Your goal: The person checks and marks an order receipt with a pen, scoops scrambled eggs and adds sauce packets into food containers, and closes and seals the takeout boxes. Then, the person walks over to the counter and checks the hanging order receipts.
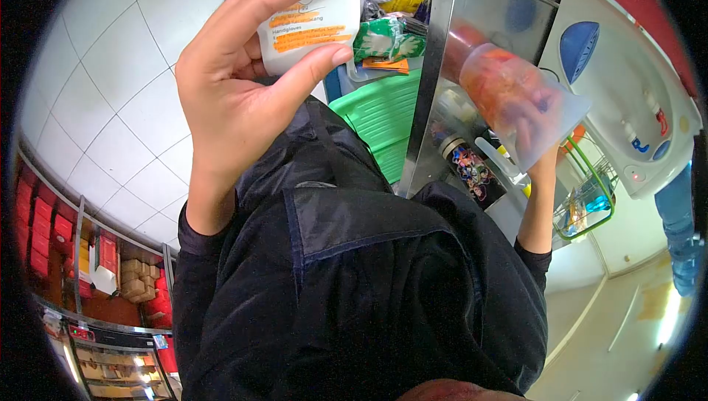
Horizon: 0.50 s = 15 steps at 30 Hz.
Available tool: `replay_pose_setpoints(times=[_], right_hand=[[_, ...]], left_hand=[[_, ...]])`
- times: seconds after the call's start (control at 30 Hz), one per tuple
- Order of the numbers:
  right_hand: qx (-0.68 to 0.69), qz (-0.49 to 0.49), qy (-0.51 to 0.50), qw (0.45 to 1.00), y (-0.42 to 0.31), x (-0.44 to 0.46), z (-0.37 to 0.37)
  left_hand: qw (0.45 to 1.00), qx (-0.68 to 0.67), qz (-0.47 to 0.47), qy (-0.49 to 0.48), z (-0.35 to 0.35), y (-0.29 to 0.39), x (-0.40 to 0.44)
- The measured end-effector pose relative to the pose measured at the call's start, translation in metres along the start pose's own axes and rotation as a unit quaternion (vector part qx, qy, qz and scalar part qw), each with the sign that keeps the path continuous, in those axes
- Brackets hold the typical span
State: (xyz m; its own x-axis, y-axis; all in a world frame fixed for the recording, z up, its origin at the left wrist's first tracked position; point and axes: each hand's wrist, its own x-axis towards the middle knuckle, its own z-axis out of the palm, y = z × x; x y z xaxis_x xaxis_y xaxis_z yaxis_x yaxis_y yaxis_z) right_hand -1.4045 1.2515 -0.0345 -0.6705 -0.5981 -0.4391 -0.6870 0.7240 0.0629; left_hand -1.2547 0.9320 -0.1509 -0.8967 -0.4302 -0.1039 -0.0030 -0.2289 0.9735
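My left hand (240, 84) holds up a white paper slip (310, 32) printed with black text and marked with orange highlighter. Its thumb and index finger lie across the front of the slip, while the other fingers curl behind it. On the right, my right hand (544, 161) grips a frosted plastic bag (505, 91) from behind and below. Fingers show dimly through the bag, along with something orange-red that I cannot make out clearly.
Below stands a metal counter (431, 84) with a green ribbed tray (383, 124) and green-white packets (391, 39). A white water dispenser (627, 69) and a green-rimmed wire basket (590, 187) are at right. Shelves with red boxes (40, 227) line the left.
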Motion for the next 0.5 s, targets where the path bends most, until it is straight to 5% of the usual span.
replay_pose_setpoints(times=[0.27, 0.5], right_hand=[[-0.126, 0.05, 0.029, 0.99, -0.01, 0.003, 0.009], [-0.092, 0.086, 0.063, 0.99, -0.012, 0.003, 0.009]], left_hand=[[1.0, -0.005, -0.006, 0.011, 0.0, -0.003, -0.002], [1.0, 0.007, -0.014, -0.001, -0.004, -0.003, -0.003]])
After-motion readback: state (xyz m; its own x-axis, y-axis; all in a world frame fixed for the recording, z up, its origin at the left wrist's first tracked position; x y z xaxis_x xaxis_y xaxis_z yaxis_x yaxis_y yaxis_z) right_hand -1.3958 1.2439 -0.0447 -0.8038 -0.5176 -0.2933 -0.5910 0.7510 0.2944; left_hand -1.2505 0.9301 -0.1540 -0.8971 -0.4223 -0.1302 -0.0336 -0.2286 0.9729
